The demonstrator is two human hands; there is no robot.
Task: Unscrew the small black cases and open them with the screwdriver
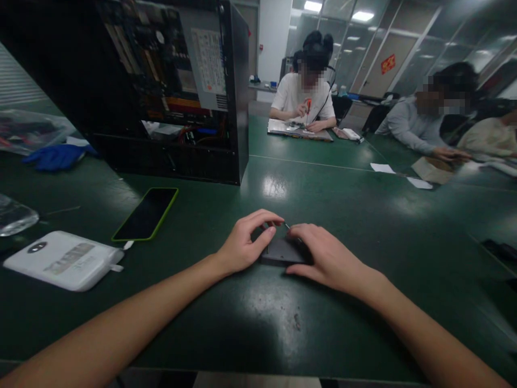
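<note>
A small dark grey box [286, 252] lies on the green table [250, 318], between my two hands. My left hand [252, 240] is at its left edge, fingers curved and thumb bent in; something thin and small shows near the fingertips, too small to name. My right hand [323, 250] wraps round the box's right end, thumb along the near edge and fingers over the far edge. A thin dark piece sticks up by the right fingertips at the box's far side.
An open black computer case [238, 97] stands at the back left. To the left lie a phone [147, 214], a white power bank [64, 261], a blue glove [56, 157] and a clear plastic object [14, 215]. Several people sit across the table, one at a flat panel [301, 131].
</note>
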